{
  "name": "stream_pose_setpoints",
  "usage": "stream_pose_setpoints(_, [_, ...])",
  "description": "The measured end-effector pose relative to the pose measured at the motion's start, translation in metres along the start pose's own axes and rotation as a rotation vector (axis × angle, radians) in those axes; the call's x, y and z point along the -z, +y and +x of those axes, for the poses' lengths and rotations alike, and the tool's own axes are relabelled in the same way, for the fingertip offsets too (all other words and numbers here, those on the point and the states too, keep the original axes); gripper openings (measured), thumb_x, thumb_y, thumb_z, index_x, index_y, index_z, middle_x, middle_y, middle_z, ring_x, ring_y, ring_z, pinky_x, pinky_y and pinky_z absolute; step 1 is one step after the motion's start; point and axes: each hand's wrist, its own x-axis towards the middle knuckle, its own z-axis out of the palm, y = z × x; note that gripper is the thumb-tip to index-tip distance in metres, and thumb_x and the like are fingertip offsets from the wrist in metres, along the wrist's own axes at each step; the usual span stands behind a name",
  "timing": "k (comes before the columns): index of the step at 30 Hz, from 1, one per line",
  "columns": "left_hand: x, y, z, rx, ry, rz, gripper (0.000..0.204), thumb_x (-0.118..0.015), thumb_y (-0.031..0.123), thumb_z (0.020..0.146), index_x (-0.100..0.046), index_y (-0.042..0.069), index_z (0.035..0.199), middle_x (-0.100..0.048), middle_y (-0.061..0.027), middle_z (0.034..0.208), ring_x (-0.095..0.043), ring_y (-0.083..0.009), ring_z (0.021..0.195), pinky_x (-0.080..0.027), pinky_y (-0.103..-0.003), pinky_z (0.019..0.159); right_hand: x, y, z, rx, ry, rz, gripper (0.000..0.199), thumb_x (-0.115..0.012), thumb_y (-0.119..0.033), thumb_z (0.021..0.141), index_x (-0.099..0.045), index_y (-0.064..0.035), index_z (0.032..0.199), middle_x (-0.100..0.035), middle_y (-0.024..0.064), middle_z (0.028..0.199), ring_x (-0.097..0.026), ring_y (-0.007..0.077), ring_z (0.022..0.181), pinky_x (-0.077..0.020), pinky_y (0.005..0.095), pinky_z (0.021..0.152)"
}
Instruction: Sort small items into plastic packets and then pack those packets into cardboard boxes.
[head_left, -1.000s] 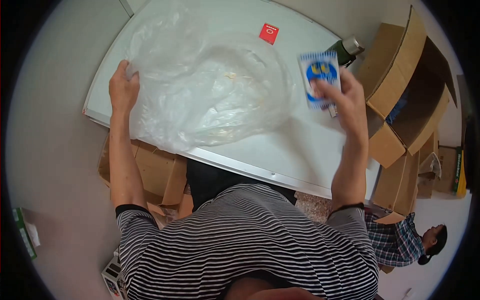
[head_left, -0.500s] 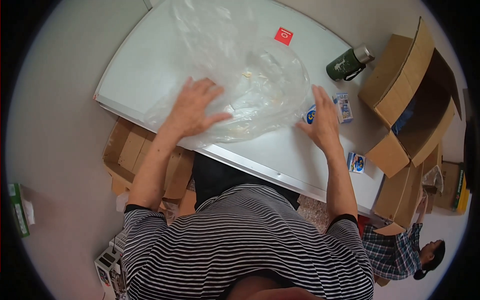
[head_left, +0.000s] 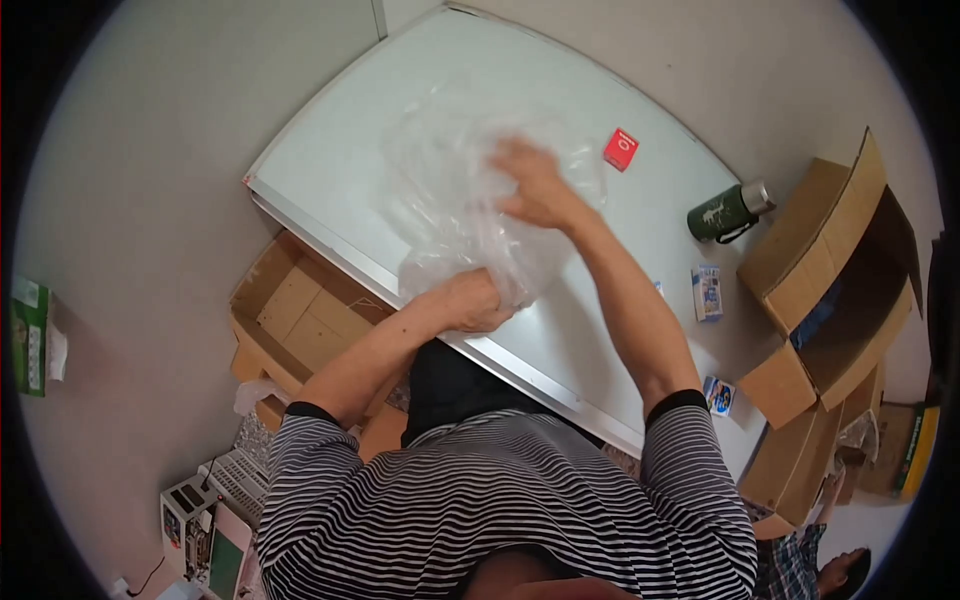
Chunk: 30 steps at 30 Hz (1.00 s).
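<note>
A large clear plastic bag (head_left: 450, 190) lies crumpled on the white table (head_left: 340, 150). My left hand (head_left: 470, 302) is closed around the bag's near end, close to the table's front edge. My right hand (head_left: 535, 185) rests flat on top of the bag with its fingers spread. A small blue-and-white box (head_left: 707, 292) lies on the table to the right of my right forearm, and a second one (head_left: 718, 395) sits near the table's right corner.
On the table's right side lie a small red box (head_left: 621, 149) and a green bottle (head_left: 725, 212) on its side. Open cardboard boxes (head_left: 840, 270) stand right of the table; another (head_left: 290, 320) sits below its front edge. A person (head_left: 810, 570) crouches at lower right.
One second ago my right hand held a blue-and-white box; it now lies on the table. My left hand has gathered the bag's near end, and my right hand has moved up onto the bag.
</note>
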Motion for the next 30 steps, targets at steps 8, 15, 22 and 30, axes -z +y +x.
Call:
stream_pose_setpoints(8, [0.018, -0.007, -0.012, 0.169, 0.307, -0.258, 0.024, -0.066, 0.023, 0.095, -0.069, 0.004, 0.108, -0.069, -0.0204, 0.099, -0.066, -0.0375, 0.093, -0.053, -0.044, 0.083, -0.046, 0.031, -0.002, -0.266, -0.018, 0.580, 0.029, -0.070, -0.012, 0.083, -0.071, -0.0006, 0.109, -0.068, 0.0132, 0.118, -0.064, 0.0262, 0.109, -0.0508, 0.0355, 0.092])
stream_pose_setpoints(15, [0.016, -0.040, -0.010, 0.319, 0.649, -0.262, 0.025, -0.072, 0.021, 0.088, -0.069, 0.007, 0.109, -0.071, -0.0155, 0.091, -0.067, -0.0381, 0.075, -0.054, -0.040, 0.067, -0.006, 0.041, -0.029, -0.440, 0.175, 0.594, 0.039, -0.066, -0.012, 0.086, -0.065, -0.0034, 0.124, -0.064, 0.0096, 0.127, -0.060, 0.0211, 0.113, -0.0470, 0.0339, 0.098])
stream_pose_setpoints(22, [0.025, -0.056, -0.008, 0.333, 0.099, -0.407, 0.036, -0.071, 0.017, 0.088, -0.067, 0.007, 0.122, -0.069, -0.0153, 0.117, -0.065, -0.0243, 0.107, -0.051, -0.037, 0.094, 0.015, -0.007, -0.041, -0.298, -0.365, 0.808, 0.081, -0.073, -0.018, 0.073, -0.045, -0.0051, 0.148, -0.059, 0.0137, 0.134, -0.053, 0.0205, 0.126, -0.0386, 0.0326, 0.109])
stream_pose_setpoints(30, [0.045, -0.040, 0.009, 0.499, -0.085, -0.005, 0.047, -0.075, 0.027, 0.084, -0.064, 0.005, 0.124, -0.065, -0.0206, 0.126, -0.061, -0.0351, 0.115, -0.048, -0.041, 0.099, -0.012, -0.031, -0.061, -0.268, -0.085, 0.563, 0.052, -0.077, -0.022, 0.073, -0.068, -0.0017, 0.120, -0.074, 0.0152, 0.102, -0.070, 0.0292, 0.095, -0.0522, 0.0380, 0.089])
